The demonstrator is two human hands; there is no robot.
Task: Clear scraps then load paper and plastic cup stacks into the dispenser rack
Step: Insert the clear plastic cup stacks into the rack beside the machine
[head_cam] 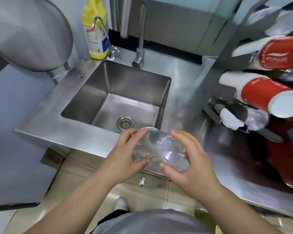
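A short stack of clear plastic cups (pixel 157 147) lies sideways between my two hands, over the front edge of the steel counter. My left hand (pixel 123 157) grips its open-mouth end and my right hand (pixel 189 161) grips the base end that points toward me. At the right, the dispenser rack (pixel 215 114) holds stacks that stick out toward me: two red and white paper cup stacks (pixel 260 93) (pixel 276 53), and lower down a clear plastic cup stack (pixel 255 119).
A steel sink (pixel 118 97) with a drain strainer (pixel 125 123) lies just beyond my hands. Behind it stand a tall tap (pixel 140 41), a small tap (pixel 107 36) and a yellow bottle (pixel 95 31). A large round steel lid (pixel 29 34) hangs at the left.
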